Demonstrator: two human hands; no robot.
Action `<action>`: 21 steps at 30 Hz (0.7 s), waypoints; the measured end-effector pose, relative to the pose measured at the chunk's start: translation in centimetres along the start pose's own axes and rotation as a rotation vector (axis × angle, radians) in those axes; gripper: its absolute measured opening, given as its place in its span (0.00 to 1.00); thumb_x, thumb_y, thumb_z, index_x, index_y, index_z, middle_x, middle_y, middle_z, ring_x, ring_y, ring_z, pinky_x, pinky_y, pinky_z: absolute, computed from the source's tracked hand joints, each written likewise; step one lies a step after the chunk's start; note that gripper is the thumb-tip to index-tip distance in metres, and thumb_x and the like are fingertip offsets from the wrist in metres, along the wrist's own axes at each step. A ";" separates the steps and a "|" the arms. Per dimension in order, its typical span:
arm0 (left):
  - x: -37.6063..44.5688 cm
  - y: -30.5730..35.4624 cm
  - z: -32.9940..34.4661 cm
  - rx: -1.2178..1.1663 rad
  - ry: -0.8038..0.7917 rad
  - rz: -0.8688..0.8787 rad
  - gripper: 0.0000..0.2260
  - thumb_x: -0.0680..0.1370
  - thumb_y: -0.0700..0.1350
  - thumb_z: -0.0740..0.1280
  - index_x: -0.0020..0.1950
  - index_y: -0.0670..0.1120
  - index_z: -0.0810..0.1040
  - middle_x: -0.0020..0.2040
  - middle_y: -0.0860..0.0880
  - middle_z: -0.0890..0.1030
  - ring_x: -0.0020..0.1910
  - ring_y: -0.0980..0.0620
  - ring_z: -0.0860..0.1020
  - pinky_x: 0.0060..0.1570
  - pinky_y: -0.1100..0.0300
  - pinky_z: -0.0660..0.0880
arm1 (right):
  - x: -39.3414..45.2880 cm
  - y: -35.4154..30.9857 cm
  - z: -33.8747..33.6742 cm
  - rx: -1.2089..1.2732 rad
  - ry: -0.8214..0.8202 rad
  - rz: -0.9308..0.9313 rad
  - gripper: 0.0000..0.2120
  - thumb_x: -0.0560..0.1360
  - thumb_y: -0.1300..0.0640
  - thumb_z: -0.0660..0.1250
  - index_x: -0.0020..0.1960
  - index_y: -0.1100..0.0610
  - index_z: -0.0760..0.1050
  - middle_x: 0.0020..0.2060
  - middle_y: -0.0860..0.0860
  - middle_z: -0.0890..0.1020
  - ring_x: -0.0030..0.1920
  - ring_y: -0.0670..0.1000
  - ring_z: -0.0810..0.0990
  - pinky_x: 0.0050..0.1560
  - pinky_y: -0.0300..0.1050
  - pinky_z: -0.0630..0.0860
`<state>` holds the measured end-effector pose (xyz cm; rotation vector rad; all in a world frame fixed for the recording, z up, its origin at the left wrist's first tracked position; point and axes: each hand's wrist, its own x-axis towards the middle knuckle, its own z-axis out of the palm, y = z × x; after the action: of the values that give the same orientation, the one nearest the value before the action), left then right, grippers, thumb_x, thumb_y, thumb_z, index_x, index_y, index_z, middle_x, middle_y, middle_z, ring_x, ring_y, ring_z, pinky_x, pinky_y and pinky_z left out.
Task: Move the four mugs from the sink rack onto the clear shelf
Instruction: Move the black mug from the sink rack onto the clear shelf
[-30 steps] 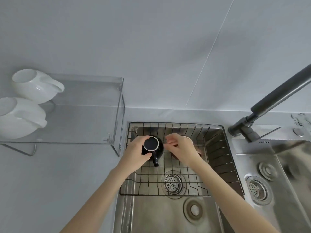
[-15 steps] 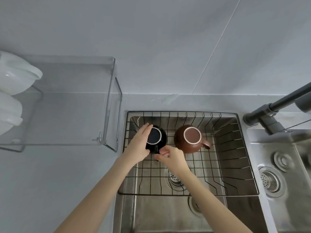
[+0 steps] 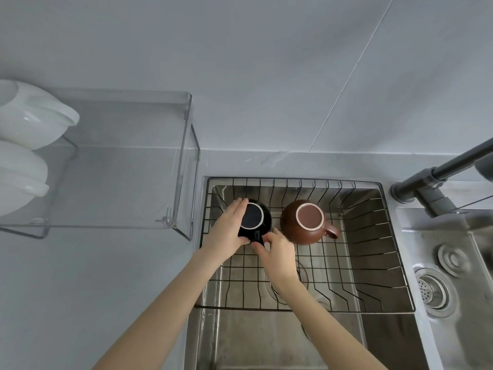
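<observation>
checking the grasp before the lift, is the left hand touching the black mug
Touching. The head view shows the left hand wrapped against the left side of the black mug, fingers lying over its upturned base with no gap.

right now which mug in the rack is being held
The black mug, at the rack's left end: the left hand cups its side and the right hand pinches its handle. The brown mug stands untouched.

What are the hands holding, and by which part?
The black mug: left hand cups its side, right hand pinches its handle.

Bare shelf (image 3: pixel 120 182) right half (mugs (image 3: pixel 29 124) left)
</observation>
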<state>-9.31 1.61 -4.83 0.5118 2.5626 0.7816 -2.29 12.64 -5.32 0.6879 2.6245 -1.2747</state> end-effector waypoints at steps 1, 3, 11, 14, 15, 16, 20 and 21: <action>-0.1 0.1 0.0 0.006 0.002 0.001 0.40 0.68 0.41 0.73 0.73 0.45 0.52 0.75 0.43 0.57 0.74 0.47 0.55 0.72 0.54 0.56 | 0.0 0.0 -0.1 0.023 -0.009 -0.002 0.10 0.71 0.60 0.67 0.36 0.66 0.73 0.48 0.60 0.80 0.52 0.59 0.77 0.41 0.45 0.70; -0.2 0.2 0.0 0.010 0.005 -0.007 0.40 0.69 0.42 0.72 0.73 0.45 0.52 0.75 0.43 0.57 0.74 0.47 0.56 0.71 0.55 0.56 | 0.1 0.1 -0.5 0.052 -0.042 -0.007 0.10 0.71 0.61 0.67 0.35 0.67 0.73 0.46 0.59 0.81 0.49 0.59 0.78 0.43 0.48 0.74; -1.8 1.5 -1.0 -0.048 0.017 -0.047 0.42 0.66 0.51 0.74 0.73 0.43 0.54 0.74 0.45 0.61 0.73 0.48 0.60 0.70 0.55 0.59 | -0.9 -1.3 -4.3 0.030 -0.029 -0.088 0.11 0.72 0.62 0.66 0.39 0.71 0.76 0.50 0.58 0.80 0.51 0.58 0.78 0.50 0.46 0.73; -3.1 2.5 -2.0 -0.117 0.066 -0.017 0.42 0.65 0.50 0.75 0.72 0.44 0.56 0.74 0.46 0.62 0.72 0.48 0.62 0.69 0.57 0.59 | -1.8 -2.4 -6.3 0.010 -0.018 -0.140 0.11 0.72 0.61 0.66 0.42 0.70 0.78 0.55 0.59 0.80 0.50 0.55 0.77 0.49 0.43 0.71; -3.6 2.8 -2.4 -0.127 0.072 0.009 0.43 0.65 0.50 0.75 0.72 0.45 0.55 0.74 0.46 0.62 0.72 0.49 0.62 0.69 0.57 0.58 | -2.0 -2.8 -7.0 0.011 -0.006 -0.152 0.10 0.72 0.61 0.66 0.43 0.70 0.78 0.56 0.58 0.79 0.48 0.51 0.76 0.49 0.41 0.70; -4.0 3.1 -2.9 -0.127 0.067 0.037 0.43 0.65 0.49 0.75 0.73 0.45 0.55 0.74 0.47 0.62 0.72 0.49 0.61 0.69 0.57 0.58 | -2.2 -3.2 -7.8 0.011 0.005 -0.165 0.09 0.72 0.61 0.66 0.43 0.68 0.79 0.57 0.56 0.79 0.49 0.48 0.74 0.50 0.40 0.69; -5.9 4.5 -5.4 -0.190 0.118 0.144 0.41 0.63 0.47 0.76 0.70 0.49 0.57 0.71 0.50 0.65 0.69 0.52 0.64 0.69 0.58 0.61 | -3.6 -5.2 -10.7 0.021 0.048 -0.244 0.05 0.71 0.61 0.68 0.44 0.61 0.81 0.51 0.53 0.82 0.51 0.50 0.77 0.54 0.44 0.71; -6.4 5.0 -6.0 -0.227 0.144 0.159 0.41 0.63 0.47 0.76 0.70 0.50 0.58 0.70 0.51 0.66 0.68 0.53 0.65 0.67 0.62 0.60 | -4.1 -5.9 -11.5 0.034 0.060 -0.261 0.05 0.70 0.61 0.68 0.44 0.60 0.82 0.48 0.51 0.82 0.50 0.49 0.78 0.53 0.43 0.71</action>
<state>-5.70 -0.09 4.44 0.6102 2.5393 1.1889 -0.58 16.99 7.42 0.4027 2.8214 -1.3868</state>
